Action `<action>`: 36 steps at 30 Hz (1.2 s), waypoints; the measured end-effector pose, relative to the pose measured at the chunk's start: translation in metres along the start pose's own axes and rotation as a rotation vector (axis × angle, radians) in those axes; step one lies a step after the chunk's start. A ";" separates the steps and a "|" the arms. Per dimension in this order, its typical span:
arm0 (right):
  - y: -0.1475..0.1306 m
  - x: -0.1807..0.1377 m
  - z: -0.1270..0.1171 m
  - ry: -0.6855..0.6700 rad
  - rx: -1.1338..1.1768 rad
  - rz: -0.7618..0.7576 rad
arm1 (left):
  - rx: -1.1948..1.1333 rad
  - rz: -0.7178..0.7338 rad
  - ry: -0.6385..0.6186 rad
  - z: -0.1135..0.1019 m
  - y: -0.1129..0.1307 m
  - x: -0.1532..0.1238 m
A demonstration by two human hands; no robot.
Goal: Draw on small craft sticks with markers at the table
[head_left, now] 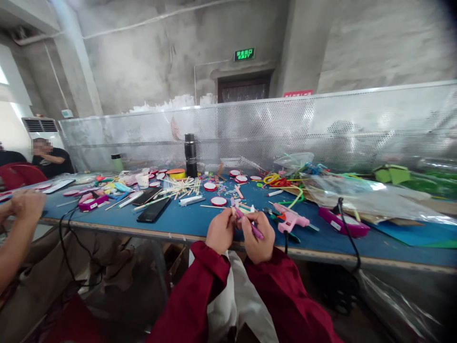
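Observation:
My right hand (260, 237) is closed around a purple pen (256, 232), which slants up to the left towards my other hand. My left hand (220, 231) is pinched at the pen's upper end, fingertips almost meeting those of the right; what it grips there is too small and covered to name. Both hands are just above the table's front edge. Right of them lies a pink glue gun (292, 219), with dark-handled pliers (293, 237) partly under it. Beyond my fingers a small red-rimmed white disc (218, 201) rests on the blue tabletop (189, 224).
Two dark phones (154, 211), a clear-wrapped marker pack (192, 200), wooden sticks (182, 186) and a black thermos (191, 156) stand or lie to the left. Purple corded device (343, 222) and plastic sheeting (385, 197) are right. Another person's hands (25, 206) are at far left.

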State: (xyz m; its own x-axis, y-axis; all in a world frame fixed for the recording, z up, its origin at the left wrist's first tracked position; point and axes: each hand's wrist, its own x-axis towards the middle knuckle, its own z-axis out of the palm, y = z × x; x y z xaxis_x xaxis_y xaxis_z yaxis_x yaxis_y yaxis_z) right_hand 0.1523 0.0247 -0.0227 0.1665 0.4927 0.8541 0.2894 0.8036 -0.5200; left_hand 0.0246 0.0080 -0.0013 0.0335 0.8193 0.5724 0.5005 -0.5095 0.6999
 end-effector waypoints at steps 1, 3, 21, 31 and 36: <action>0.000 0.000 0.000 0.004 0.001 0.000 | -0.004 0.001 0.000 0.000 0.000 0.000; -0.001 0.000 0.000 0.009 0.000 0.003 | -0.008 0.004 -0.001 0.000 0.001 0.000; -0.009 0.005 -0.002 0.012 0.031 0.031 | -0.004 -0.015 -0.024 -0.001 0.001 0.001; -0.004 0.011 0.007 0.006 0.111 0.117 | -0.266 -0.133 -0.109 -0.004 -0.001 0.016; -0.014 0.021 0.010 0.015 0.080 0.120 | -0.351 -0.167 -0.135 -0.015 -0.003 0.021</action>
State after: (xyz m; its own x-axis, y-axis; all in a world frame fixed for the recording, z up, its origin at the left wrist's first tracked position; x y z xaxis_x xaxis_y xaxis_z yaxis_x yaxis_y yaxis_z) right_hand 0.1421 0.0273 0.0021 0.2102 0.5825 0.7852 0.1906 0.7633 -0.6173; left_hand 0.0109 0.0230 0.0151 0.1018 0.9136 0.3936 0.1839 -0.4061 0.8951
